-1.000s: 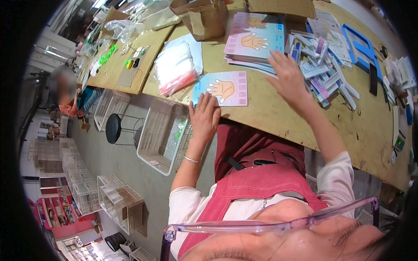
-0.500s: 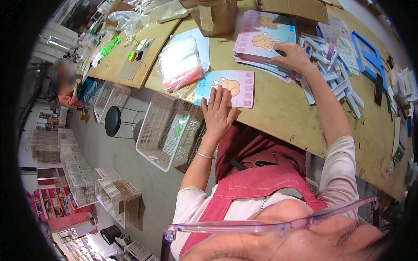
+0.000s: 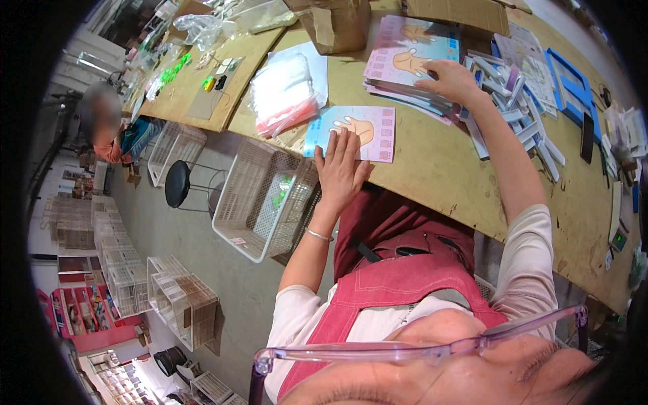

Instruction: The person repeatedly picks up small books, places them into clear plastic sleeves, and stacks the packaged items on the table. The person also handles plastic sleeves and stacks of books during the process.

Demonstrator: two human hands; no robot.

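Note:
My left hand point(image 3: 337, 172) lies with outstretched fingers on a pink-and-blue card point(image 3: 381, 121) printed with a palm drawing, at the table's near edge. Farther right, my right hand point(image 3: 449, 84) has its fingers curled over the right edge of a stack of similar cards point(image 3: 391, 47), closed on that edge. Clear plastic bags point(image 3: 283, 88) with red ends rest left of the single card. A heap of white and blue plastic strips point(image 3: 513, 115) lies just beside my right hand.
A cardboard box point(image 3: 331, 27) stands behind the cards. At the right are a blue frame point(image 3: 567, 81) and a black phone-like object point(image 3: 586, 135). Below the table's left edge are a white crate point(image 3: 250, 216) and a black stool point(image 3: 177, 183). A person point(image 3: 108, 135) is at the far left.
My left hand has slid rightward and up onto the card. My right hand has moved up to the stack's edge, its fingers curling. The view has shifted slightly.

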